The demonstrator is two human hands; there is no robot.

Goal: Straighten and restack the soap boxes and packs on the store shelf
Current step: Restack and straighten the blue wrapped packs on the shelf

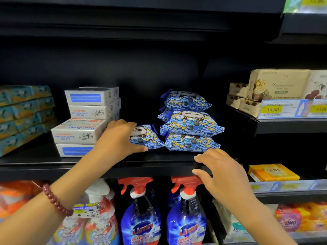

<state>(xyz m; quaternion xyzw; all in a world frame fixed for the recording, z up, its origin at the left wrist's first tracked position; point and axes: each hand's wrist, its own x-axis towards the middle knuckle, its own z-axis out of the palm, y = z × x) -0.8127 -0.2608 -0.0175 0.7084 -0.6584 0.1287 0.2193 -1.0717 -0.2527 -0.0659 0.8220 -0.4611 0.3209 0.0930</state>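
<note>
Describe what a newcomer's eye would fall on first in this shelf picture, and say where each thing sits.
The blue panda-print soap packs stand out, stacked at the middle of the black shelf, with the left hand gripping a loose pack beside the stack. Left of them sits an uneven pile of white goat soap boxes; the right hand spreads open at the shelf's front edge, above red-capped spray bottles.

White soap box (79,131), mid shelf: "Goat Soap" on top, upside down; small print on front "Goat's milk soap", also inverted. Yellow price tag (273,109), right shelf edge: 13.80. Next tag (319,109), cut by frame edge: 13.8. Pack (289,220) btm right: "OMO". Spray bottle (141,225) logo too blurred to read.
</note>
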